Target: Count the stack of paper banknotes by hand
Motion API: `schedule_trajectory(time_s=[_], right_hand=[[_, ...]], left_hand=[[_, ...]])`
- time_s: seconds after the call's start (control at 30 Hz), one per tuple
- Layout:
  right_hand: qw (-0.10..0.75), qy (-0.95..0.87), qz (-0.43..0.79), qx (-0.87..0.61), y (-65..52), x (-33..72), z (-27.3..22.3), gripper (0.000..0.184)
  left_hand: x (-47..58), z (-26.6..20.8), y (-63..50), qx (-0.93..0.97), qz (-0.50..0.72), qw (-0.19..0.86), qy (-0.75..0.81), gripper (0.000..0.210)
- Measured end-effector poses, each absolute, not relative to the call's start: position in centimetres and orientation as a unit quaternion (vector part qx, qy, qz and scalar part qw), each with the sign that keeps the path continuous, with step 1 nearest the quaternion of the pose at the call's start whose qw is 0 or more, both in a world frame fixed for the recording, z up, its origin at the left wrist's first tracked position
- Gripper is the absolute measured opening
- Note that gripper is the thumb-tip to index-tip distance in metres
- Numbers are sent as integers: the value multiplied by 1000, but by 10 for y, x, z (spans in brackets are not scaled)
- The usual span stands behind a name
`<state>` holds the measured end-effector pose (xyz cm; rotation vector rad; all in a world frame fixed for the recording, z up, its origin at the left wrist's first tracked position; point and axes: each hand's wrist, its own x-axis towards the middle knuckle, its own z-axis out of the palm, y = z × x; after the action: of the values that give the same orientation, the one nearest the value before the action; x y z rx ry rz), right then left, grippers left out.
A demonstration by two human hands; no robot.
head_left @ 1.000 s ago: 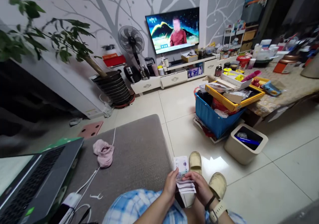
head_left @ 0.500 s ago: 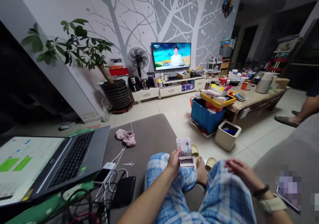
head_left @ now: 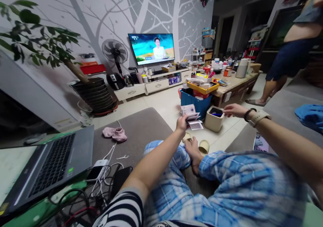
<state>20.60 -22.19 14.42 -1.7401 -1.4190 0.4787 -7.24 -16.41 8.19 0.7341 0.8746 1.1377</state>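
My left hand [head_left: 181, 123] is closed on a small stack of banknotes [head_left: 188, 109], holding them by one edge out over the floor. The notes fan apart, and several loose ends hang to the right. My right hand [head_left: 236, 110] is raised to the right of the money, apart from it, with fingers stretched forward and nothing visible in them. It wears a dark bracelet and a pale watch [head_left: 259, 118]. In the picture its fingertips lie beside the rim of a beige bin [head_left: 213, 124] on the floor. My legs, in blue plaid trousers [head_left: 227, 186], are folded on the grey seat.
An open laptop [head_left: 54, 166], tangled cables, a phone on a white power bank [head_left: 97, 170] and pink socks [head_left: 114, 133] lie at left. Ahead stand a blue crate [head_left: 194, 100] and a cluttered table [head_left: 223, 89]. A phone [head_left: 261, 143] lies at right; another person [head_left: 285, 62] stands beyond.
My view has swung right. My right hand has risen and stretched forward from above my knee. The notes in my left hand have spread apart. The other person shows more fully.
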Motion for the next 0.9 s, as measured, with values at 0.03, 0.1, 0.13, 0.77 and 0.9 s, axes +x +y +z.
schedule_trajectory(time_s=[0.03,0.1,0.13,0.77,0.9], right_hand=[[396,-575,217,-682,-213,196,143,14],[377,-608,292,-635,-194,174,139,13],[397,-616,305,-608,-185,161,136,15],[352,-640,325,-601,-155,128,21,16],[339,-627,341,-612,-137,124,22,7]], left_hand=[[-71,82,-164,328,510,692,391,22],[-70,83,-164,330,508,691,395,21],[-70,83,-163,332,506,689,397,20],[-21,-4,-73,286,405,765,412,13],[-33,-15,-71,281,384,780,406,28]])
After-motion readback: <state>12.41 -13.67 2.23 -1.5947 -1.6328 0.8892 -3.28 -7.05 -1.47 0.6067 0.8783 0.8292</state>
